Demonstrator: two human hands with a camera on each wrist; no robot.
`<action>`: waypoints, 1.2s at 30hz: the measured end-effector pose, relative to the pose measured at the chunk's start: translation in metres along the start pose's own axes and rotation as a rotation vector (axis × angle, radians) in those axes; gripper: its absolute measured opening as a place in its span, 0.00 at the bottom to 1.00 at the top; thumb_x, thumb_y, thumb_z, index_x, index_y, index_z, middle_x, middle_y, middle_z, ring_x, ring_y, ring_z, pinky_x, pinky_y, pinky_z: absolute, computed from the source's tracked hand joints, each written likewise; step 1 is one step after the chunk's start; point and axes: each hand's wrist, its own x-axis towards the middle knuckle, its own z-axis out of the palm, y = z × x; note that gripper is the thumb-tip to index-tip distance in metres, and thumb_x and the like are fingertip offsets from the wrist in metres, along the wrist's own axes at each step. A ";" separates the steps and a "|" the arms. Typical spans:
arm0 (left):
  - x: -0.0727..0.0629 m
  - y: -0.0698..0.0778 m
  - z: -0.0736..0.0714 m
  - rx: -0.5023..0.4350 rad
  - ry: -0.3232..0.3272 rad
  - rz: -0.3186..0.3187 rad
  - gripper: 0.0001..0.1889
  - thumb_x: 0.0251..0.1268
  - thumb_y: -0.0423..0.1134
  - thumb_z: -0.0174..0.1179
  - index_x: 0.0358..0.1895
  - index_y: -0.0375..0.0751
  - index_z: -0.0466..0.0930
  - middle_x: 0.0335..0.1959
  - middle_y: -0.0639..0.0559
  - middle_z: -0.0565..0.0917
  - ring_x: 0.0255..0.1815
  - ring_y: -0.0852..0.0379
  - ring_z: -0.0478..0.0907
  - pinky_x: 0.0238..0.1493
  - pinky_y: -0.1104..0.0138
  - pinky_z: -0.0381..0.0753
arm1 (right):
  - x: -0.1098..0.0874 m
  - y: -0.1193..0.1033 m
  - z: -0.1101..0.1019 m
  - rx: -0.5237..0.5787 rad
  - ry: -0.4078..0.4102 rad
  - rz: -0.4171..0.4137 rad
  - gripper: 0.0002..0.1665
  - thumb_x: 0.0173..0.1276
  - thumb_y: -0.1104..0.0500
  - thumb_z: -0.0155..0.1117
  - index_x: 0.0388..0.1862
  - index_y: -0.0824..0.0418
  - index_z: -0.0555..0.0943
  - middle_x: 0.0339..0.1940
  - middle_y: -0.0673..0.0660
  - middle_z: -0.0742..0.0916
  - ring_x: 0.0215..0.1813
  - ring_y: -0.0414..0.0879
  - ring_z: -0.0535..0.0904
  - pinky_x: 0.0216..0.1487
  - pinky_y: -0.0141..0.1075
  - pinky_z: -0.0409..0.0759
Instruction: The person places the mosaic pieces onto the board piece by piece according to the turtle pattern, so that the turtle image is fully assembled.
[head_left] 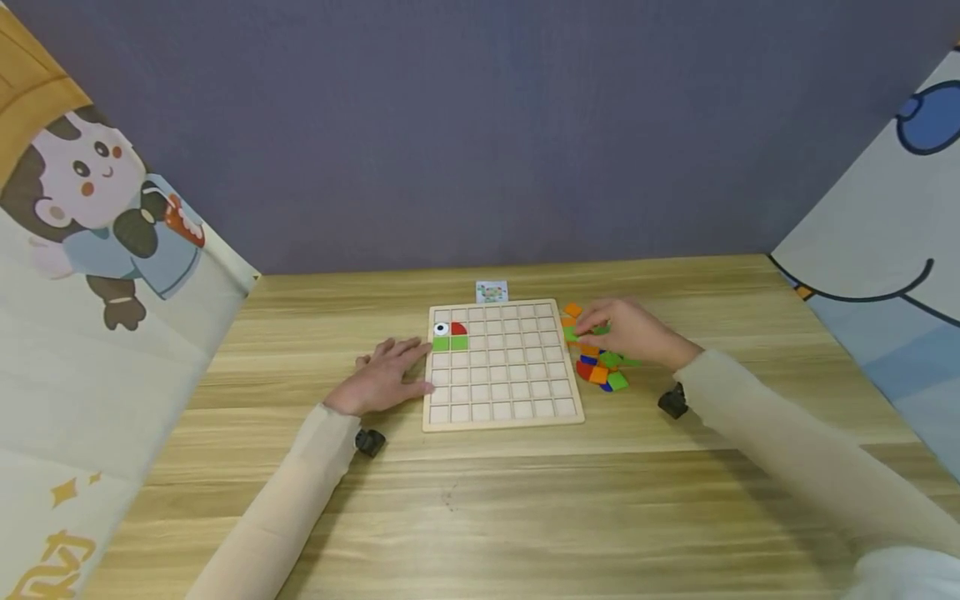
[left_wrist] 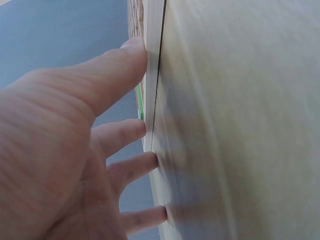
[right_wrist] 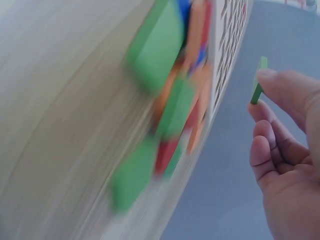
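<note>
A wooden grid board (head_left: pixel 504 387) lies on the table. In its upper left cells sit a white tile with a black dot (head_left: pixel 441 329), a red quarter-round tile (head_left: pixel 458 329) and two green square tiles (head_left: pixel 450 343). My left hand (head_left: pixel 384 375) rests at the board's left edge, its fingers spread, thumb and fingertips touching the rim. Above the loose tiles at the board's right, my right hand (head_left: pixel 626 332) pinches a thin green tile (right_wrist: pixel 258 82) between thumb and forefinger. The tile is seen mostly edge-on, so its full shape cannot be told.
Loose tiles in green, orange, red and blue (head_left: pixel 598 374) lie in a heap along the board's right side, some overlapping. A small printed card (head_left: pixel 492 291) lies behind the board. A dark wall (head_left: pixel 510 150) stands at the wooden table's (head_left: pixel 510 517) back edge.
</note>
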 end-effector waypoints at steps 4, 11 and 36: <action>0.000 0.000 -0.001 -0.006 -0.001 -0.001 0.40 0.65 0.60 0.53 0.75 0.48 0.52 0.75 0.46 0.50 0.72 0.33 0.41 0.59 0.31 0.47 | 0.019 -0.021 0.018 0.007 -0.028 -0.113 0.09 0.59 0.60 0.71 0.39 0.54 0.88 0.40 0.45 0.82 0.41 0.44 0.76 0.40 0.38 0.77; -0.001 -0.001 -0.002 -0.003 0.000 0.001 0.40 0.65 0.60 0.54 0.75 0.48 0.52 0.75 0.45 0.50 0.72 0.32 0.41 0.58 0.31 0.47 | 0.058 -0.059 0.052 0.022 -0.085 -0.249 0.06 0.58 0.62 0.71 0.36 0.57 0.88 0.35 0.45 0.82 0.38 0.40 0.75 0.40 0.34 0.77; 0.004 -0.002 0.000 -0.006 -0.022 -0.018 0.40 0.65 0.60 0.53 0.75 0.49 0.51 0.75 0.46 0.50 0.72 0.33 0.40 0.59 0.31 0.45 | 0.104 -0.103 0.096 -0.052 -0.134 -0.153 0.06 0.58 0.66 0.69 0.33 0.57 0.89 0.28 0.45 0.82 0.33 0.38 0.73 0.35 0.30 0.75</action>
